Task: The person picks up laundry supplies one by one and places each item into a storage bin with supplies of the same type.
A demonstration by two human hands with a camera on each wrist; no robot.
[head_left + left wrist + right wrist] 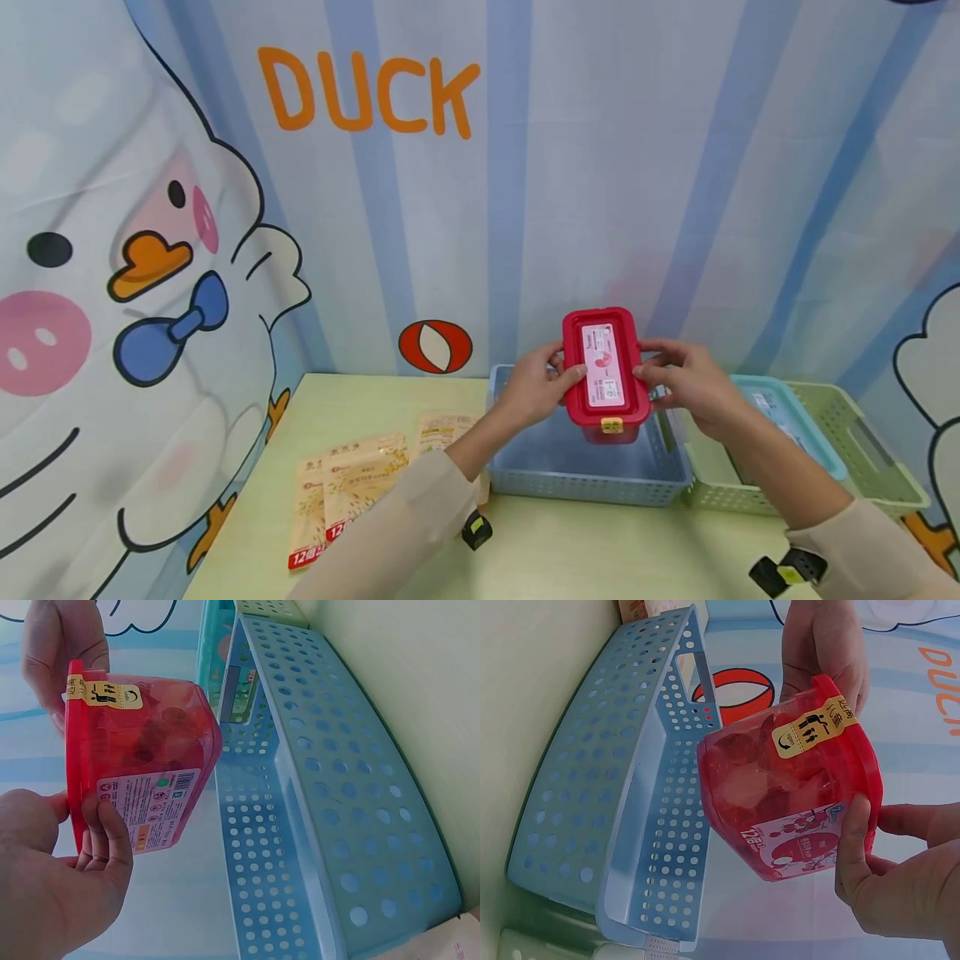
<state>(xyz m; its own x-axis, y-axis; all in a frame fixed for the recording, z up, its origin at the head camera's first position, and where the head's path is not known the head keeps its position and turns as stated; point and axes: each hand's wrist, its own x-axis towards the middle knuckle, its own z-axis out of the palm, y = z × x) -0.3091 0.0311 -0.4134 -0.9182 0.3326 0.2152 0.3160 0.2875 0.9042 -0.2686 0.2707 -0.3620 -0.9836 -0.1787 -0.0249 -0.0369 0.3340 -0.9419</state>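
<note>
Both hands hold a red lidded plastic box [604, 371] above the blue basket [577, 483]. Thumb and fingers of the left hand [534, 385] pinch the left side of the lid rim. On the opposite side, the right hand [693, 387] pinches the same rim. Through the clear red walls of the box [780, 787], rounded pieces show inside. A yellow seal sticker [112, 694] runs from the lid down the box's front, and a printed label [154, 806] covers one side. Inside the blue basket, only the perforated walls and bottom show.
Several tan printed pouches [367, 475] lie on the pale green table [525, 550] to the left, partly behind the left sleeve. At the right stands a green basket [892, 475] with a teal-lidded box [795, 417] in it. A printed curtain [585, 167] hangs behind the table.
</note>
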